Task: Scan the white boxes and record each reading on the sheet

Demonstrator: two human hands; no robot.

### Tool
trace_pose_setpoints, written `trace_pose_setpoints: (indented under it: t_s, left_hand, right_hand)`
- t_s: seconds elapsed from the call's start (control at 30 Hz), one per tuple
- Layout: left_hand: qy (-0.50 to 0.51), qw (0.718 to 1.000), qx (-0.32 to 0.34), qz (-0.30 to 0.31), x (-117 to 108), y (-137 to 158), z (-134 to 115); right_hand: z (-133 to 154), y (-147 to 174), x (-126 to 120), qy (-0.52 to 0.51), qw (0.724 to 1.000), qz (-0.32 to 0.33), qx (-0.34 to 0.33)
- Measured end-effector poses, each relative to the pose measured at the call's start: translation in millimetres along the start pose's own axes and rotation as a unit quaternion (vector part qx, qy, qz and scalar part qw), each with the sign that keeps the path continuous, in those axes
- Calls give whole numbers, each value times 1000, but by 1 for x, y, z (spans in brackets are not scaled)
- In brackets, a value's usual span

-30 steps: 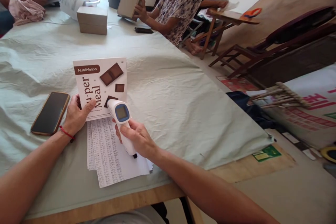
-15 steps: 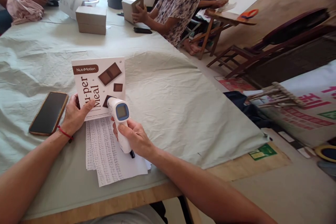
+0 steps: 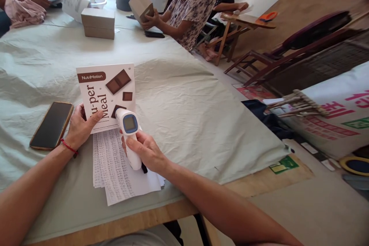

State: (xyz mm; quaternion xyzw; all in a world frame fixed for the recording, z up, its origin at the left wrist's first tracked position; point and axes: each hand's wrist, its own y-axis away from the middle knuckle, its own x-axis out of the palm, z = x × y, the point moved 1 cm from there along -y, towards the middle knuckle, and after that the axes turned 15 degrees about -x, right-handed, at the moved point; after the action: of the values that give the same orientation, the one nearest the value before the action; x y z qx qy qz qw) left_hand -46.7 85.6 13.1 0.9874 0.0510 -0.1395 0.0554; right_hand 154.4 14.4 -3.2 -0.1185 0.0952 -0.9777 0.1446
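NutriMotion pack (image 3: pixel 119 94) is pinched in the left hand (image 3: pixel 82 123), with the right hand (image 3: pixel 148 150) wrapped round a white thermometer gun (image 3: pixel 130 123) pointed pretty much at it.

White NutriMotion pack (image 3: pixel 112 94), brown print (image 3: pixel 91 77); white thermometer (image 3: pixel 129 132), blue-rimmed screen (image 3: pixel 130 123); black phone (image 3: pixel 52 125), brown-edged; pale green cloth (image 3: pixel 178 111).

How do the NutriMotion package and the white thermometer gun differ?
The NutriMotion package is rectangular; the thermometer gun is pistol-shaped. The package shows brown print, the thermometer gun a blue-rimmed screen. The left hand grips the package, the right hand the thermometer gun. Both are mainly white.
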Motion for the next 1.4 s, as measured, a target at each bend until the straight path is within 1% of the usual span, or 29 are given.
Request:
trace_pose_setpoints:
  t_s: [0.07, 0.13, 0.23, 0.33, 0.43, 0.53, 0.63, 0.7, 0.77, 0.8, 0.83, 0.87, 0.9, 0.97, 1.0, 1.03, 1.07, 1.13, 1.2, 1.23, 1.27, 1.33, 1.4]
  left_hand:
    - [-18, 1000, -3, -12, 0, 0, 0]
    - [-33, 999, -11, -19, -1, 0, -1]
    - [-36, 999, -19, -13, 0, 1, -6]
    - [-47, 998, -29, -12, -1, 3, -11]
    - [-82, 995, -38, -32, -2, 3, -14]
    - [-104, 992, -45, -48, -2, 3, -16]
    - [-94, 993, -54, -41, -1, 4, -17]
    - [-87, 994, -52, -39, 0, 3, -17]
    - [-83, 995, -39, -40, 0, 2, -14]
    - [-83, 995, -31, -40, 0, 1, -13]
    - [-82, 996, -25, -39, 0, 0, -11]
    - [-82, 996, -20, -39, 0, -1, -10]
    - [-81, 996, -16, -40, -1, -1, -9]
    - [-77, 996, -16, -36, -1, -2, -7]
    - [-73, 997, -19, -30, -2, -1, -7]
    - [-71, 997, -24, -24, -2, -1, -6]
    - [-70, 997, -29, -17, -3, -1, -6]
    - [-74, 997, -30, -11, -4, -1, -4]
    - [-75, 997, -22, -10, -5, -2, -2]
    - [-73, 997, -18, -7, -5, -3, -1]
    - [-71, 997, -15, -6, -5, -3, 0]
    - [-68, 998, -15, -4, -5, -4, 2]
    - [-68, 997, -19, -5, -5, -4, 3]
  right_hand:
    - [4, -1, -4, -12, 999, -13, -27]
    - [9, -4, -10, -9, 997, -58, -58]
    - [17, -8, -23, 23, 985, -139, -104]
    - [23, -9, -33, 52, 972, -187, -133]
    - [25, -7, -37, 58, 967, -195, -153]
    - [24, -4, -36, 61, 967, -174, -178]
    - [26, -3, -36, 83, 963, -155, -202]
    - [31, -5, -39, 131, 959, -154, -198]
    - [38, -9, -47, 216, 951, -147, -166]
    - [42, -11, -52, 268, 944, -131, -138]
    - [45, -13, -57, 327, 931, -116, -113]
    - [47, -14, -62, 402, 906, -102, -80]
    - [48, -15, -67, 474, 876, -80, -40]
    - [47, -17, -73, 587, 809, -24, 31]
    - [45, -17, -75, 623, 780, 5, 56]
    - [42, -17, -75, 646, 759, 32, 72]
    - [39, -18, -75, 661, 744, 55, 81]
    - [33, -19, -73, 678, 725, 81, 91]
    - [30, -19, -72, 691, 712, 85, 96]
    - [30, -19, -71, 699, 706, 80, 86]
    - [30, -19, -70, 706, 702, 71, 63]
    - [31, -17, -65, 708, 704, 47, -21]
    - [30, -13, -55, 677, 725, 33, -123]
